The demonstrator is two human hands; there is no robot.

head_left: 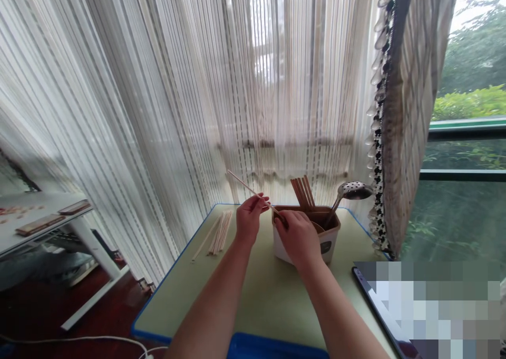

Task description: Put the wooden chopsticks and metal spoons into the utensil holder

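Note:
A pale wooden chopstick (245, 186) slants down from upper left to lower right between my hands. My left hand (250, 217) pinches it near the middle. The chopstick's lower end meets the curled fingers of my right hand (298, 236), over the left part of a white utensil holder (283, 249) with a brown rim. My right fingertips are partly hidden. Several brown chopsticks (302, 193) stand at the holder's back, and a slotted metal ladle (353, 190) leans out on its right. Left of my left hand, a loose bunch of pale chopsticks (220, 233) lies on the table.
The pale green table (261, 306) has a blue edge. A dark-framed tablet or screen (375, 309), partly pixelated, lies at the right. Behind hangs a striped sheer curtain (177, 95). Another white table (43, 216) stands at the left, with a white cable (79, 340) on the floor.

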